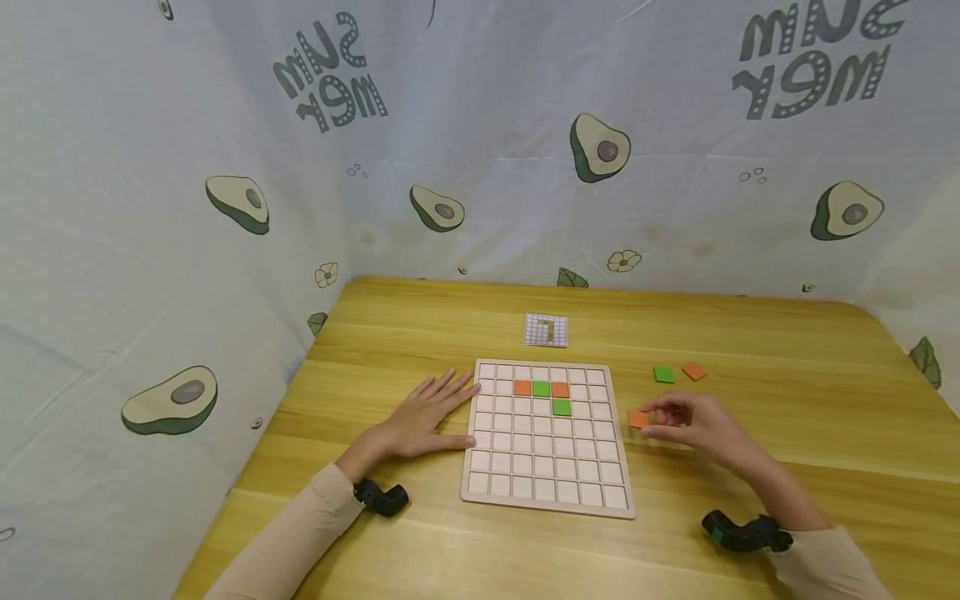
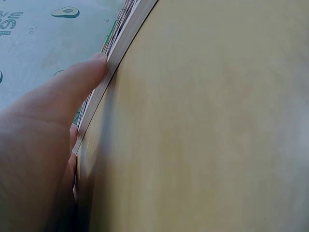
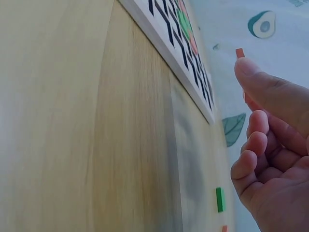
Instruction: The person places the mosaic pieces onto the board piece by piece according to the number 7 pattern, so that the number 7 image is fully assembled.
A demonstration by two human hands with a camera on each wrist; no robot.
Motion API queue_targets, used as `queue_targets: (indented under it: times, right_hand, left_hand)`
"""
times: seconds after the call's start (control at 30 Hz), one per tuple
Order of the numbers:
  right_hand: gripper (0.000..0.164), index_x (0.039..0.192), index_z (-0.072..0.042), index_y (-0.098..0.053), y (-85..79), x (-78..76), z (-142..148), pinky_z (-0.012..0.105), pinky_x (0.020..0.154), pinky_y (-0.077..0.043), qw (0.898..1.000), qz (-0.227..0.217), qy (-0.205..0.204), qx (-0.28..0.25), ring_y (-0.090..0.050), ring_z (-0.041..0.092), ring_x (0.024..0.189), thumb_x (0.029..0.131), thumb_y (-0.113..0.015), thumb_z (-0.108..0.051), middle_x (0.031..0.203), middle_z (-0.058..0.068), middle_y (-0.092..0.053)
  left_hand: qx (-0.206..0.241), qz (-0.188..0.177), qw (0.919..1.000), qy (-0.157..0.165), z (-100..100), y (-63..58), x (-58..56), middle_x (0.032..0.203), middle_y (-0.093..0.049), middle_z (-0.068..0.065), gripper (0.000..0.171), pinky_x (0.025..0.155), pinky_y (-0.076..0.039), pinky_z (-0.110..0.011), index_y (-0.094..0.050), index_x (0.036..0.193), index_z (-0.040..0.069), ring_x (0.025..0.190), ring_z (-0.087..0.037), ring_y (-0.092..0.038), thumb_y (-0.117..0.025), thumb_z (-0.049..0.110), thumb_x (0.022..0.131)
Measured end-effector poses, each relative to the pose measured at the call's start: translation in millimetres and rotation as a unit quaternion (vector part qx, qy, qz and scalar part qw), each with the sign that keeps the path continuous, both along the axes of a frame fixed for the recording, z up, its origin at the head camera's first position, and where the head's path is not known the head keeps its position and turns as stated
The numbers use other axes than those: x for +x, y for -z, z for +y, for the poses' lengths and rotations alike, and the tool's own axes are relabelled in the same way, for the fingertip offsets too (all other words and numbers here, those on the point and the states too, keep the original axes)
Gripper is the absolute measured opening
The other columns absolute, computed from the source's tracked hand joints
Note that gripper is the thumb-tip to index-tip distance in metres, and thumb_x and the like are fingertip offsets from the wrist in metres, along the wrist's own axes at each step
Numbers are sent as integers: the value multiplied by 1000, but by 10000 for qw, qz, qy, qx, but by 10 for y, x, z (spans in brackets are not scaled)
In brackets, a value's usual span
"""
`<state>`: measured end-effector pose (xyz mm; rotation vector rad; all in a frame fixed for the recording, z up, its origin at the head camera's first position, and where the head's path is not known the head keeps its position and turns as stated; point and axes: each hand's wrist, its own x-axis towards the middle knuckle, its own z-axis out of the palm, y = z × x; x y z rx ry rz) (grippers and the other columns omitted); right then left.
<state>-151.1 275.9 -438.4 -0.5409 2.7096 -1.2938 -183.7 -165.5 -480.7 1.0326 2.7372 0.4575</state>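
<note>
1. Eyes on the right hand point(image 1: 693, 427): thumb and forefinger pinch an orange tile point(image 1: 637, 418) by one end, just off the board's point(image 1: 543, 445) right edge, and I'd say raised off the tabletop point(image 1: 405, 542).
2. Here's my worry: that grip takes in only a small part of the tile, so a knock on the raised rim could twist it or pop it loose.
3. Come in too low over the board and a knuckle could nudge the seated tiles, the lower green tile point(image 1: 561, 407) being the nearest.
4. The cells look snug from here, so a tile lowered askew might perch on a divider.
5. Behind the right hand, a loose green tile point(image 1: 663, 375) and a loose orange tile point(image 1: 693, 372) lie close enough for a careless sweep to scatter them.
6. Now pose: the right forearm slants in from lower right, the spare fingers curled toward the palm.
7. Over to the left hand point(image 1: 420, 423): fingers straight and spread, thumb tip touching the board's left edge. Press too hard there and the board could slide or turn.
</note>
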Motion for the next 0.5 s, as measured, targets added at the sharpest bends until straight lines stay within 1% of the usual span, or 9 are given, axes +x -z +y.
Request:
queue_targets:
  times: [0.13,0.27,0.37,0.5]
  right_hand:
    - [26,105,5,-71,34,-40,-84,22,55,-42,9998,56,-138,-138,-47,9,69,84,-80,-7,79,3,-54]
    - [25,103,5,-72,71,-82,-185,22,55,-42,9993,-15,-220,-289,-48,9,68,82,-82,-6,78,3,-54]
    - [26,103,6,-72,78,-101,-265,22,55,-42,9991,-122,-228,-324,-47,9,68,82,-82,-6,77,3,-55]
    - [28,105,7,-71,69,-114,-370,21,56,-42,9988,-377,-123,-272,-48,11,69,83,-81,-9,77,2,-55]
  left_hand:
    - [-22,12,10000,24,4,-5,-3,167,-4,-1,87,121,0,-46,-12,162,26,152,-26,1,-45,71,94]
    - [-33,-11,10000,30,5,-12,0,168,-4,-1,87,121,1,-47,-12,162,26,152,-26,1,-45,70,94]
    - [-31,-45,10000,21,5,-16,3,168,-3,-1,87,121,1,-46,-12,162,26,152,-25,2,-45,70,94]
    - [-29,-30,10000,23,3,-13,4,167,-4,-1,87,121,1,-46,-12,162,26,152,-25,1,-45,70,94]
